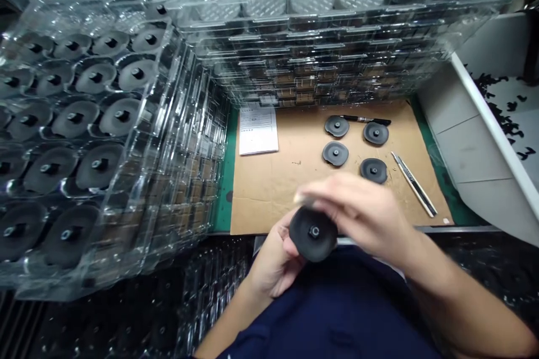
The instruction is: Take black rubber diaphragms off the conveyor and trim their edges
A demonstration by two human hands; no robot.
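My left hand is closed on the edge of a black rubber disc with a small stem at its centre, held above the near edge of the cardboard. Over the disc's upper rim is my right hand, blurred by motion, with fingers drawn together. Something pale shows at its fingertips, but I cannot make out what it is. Several like discs lie on the cardboard beyond, among them one black disc and another disc close to my right hand.
A white utility knife and a black pen lie on the cardboard, with a paper pad at left. Stacked clear trays stand behind. Another tray stack, filled with discs, rises at left. A white bin borders the right.
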